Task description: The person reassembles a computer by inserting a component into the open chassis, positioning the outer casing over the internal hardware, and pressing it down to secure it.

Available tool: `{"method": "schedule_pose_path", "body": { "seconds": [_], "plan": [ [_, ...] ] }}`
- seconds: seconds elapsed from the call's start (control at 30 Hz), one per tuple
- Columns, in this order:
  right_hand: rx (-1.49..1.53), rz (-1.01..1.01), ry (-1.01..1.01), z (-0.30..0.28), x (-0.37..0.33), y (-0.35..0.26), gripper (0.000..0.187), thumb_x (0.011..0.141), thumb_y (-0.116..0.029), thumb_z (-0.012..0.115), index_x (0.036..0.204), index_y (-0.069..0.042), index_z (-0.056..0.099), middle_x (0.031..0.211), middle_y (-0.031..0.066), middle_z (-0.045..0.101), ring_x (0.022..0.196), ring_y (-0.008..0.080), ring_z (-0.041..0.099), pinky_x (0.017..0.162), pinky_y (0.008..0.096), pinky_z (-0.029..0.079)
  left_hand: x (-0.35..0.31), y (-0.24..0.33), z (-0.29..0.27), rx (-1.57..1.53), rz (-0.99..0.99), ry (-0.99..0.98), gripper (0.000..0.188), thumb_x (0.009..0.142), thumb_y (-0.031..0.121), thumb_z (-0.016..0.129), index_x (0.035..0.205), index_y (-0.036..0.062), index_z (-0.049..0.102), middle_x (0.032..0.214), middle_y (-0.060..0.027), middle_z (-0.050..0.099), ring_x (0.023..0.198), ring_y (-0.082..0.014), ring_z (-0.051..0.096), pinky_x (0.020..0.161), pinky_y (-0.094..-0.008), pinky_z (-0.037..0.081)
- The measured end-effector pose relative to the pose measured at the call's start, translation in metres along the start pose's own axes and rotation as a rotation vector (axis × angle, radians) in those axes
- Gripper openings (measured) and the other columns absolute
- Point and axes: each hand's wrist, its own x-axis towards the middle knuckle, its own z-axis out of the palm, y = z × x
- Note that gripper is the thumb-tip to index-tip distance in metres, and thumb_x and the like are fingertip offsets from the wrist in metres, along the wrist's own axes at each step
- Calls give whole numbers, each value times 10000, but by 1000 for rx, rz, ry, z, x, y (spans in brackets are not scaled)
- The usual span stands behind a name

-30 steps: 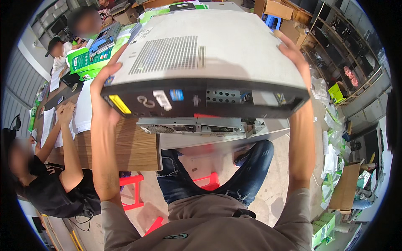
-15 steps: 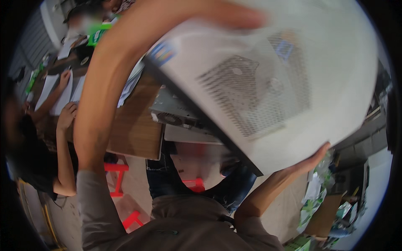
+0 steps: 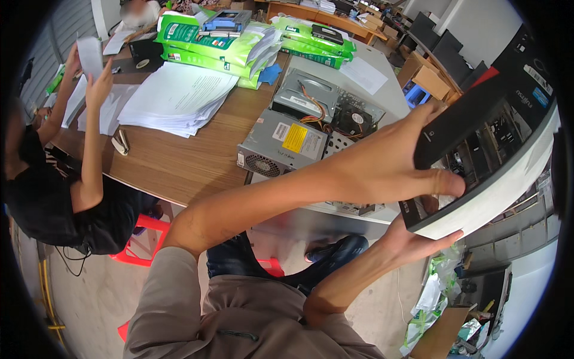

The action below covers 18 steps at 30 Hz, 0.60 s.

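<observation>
A computer case cover [image 3: 487, 212], white on its side with a black front panel [image 3: 463, 116], is held up at the right. My left hand [image 3: 406, 164] is closed on the front panel, its thumb pressed over the edge of an opening. From below, my right hand [image 3: 412, 242] supports the white side with its fingers along it. Left of the cover, an opened computer [image 3: 332, 140] lies at the table edge, showing a power supply [image 3: 287, 140] with a yellow label, loose wires and a fan [image 3: 357, 118]. My left forearm passes in front of its near part.
Paper stacks [image 3: 179, 99] and green packs [image 3: 209, 48] lie on the wooden table [image 3: 197, 164], with a stapler [image 3: 121, 142] nearby. A co-worker [image 3: 60, 197] sits at the left holding paper. A red stool [image 3: 146, 239] and, lower right, a cardboard box [image 3: 439, 335] stand on the floor.
The cover has moved right and turned, so its black front faces me instead of the broad white side. My left hand has shifted from its top to the front panel. The opened computer is now largely uncovered.
</observation>
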Motion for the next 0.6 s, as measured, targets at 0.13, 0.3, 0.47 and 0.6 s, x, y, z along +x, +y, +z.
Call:
{"method": "schedule_pose_path", "body": {
  "seconds": [0.13, 0.3, 0.47, 0.6],
  "plan": [
    [77, -52, -96, 11, -2, -1, 653, 1013, -455, 515, 1483, -19, 391, 1449, 162, 516, 1208, 314, 583, 1023, 504, 483, 17, 16, -3, -165, -230, 45, 539, 974, 359, 631, 1277, -54, 464, 1128, -287, 623, 1045, -387, 638, 882, -436, 480],
    [35, 36, -157, 28, 0, 7, 653, 1021, -531, 467, 1472, -61, 431, 1425, 132, 540, 1218, 305, 575, 1053, 502, 457, 33, 1, -11, -38, 167, 245, 463, 992, 355, 589, 1170, -67, 525, 987, -269, 667, 922, -387, 661, 827, -457, 492],
    [-162, 431, -557, -7, 26, -72, 578, 1023, -416, 510, 1426, -6, 458, 1397, 204, 548, 1227, 310, 573, 1042, 461, 468, 78, 22, -53, -83, 155, 151, 462, 992, 422, 575, 1019, -39, 570, 865, -173, 579, 811, -294, 568, 738, -413, 448],
    [-657, -753, -702, 9, 105, -206, 433, 1037, -224, 476, 1306, 112, 517, 1321, 313, 570, 1224, 394, 582, 1023, 477, 514, 73, 67, -95, -77, 42, -44, 487, 1057, 461, 480, 902, 7, 570, 677, 20, 420, 620, -88, 390, 556, -286, 347]
  ]
}}
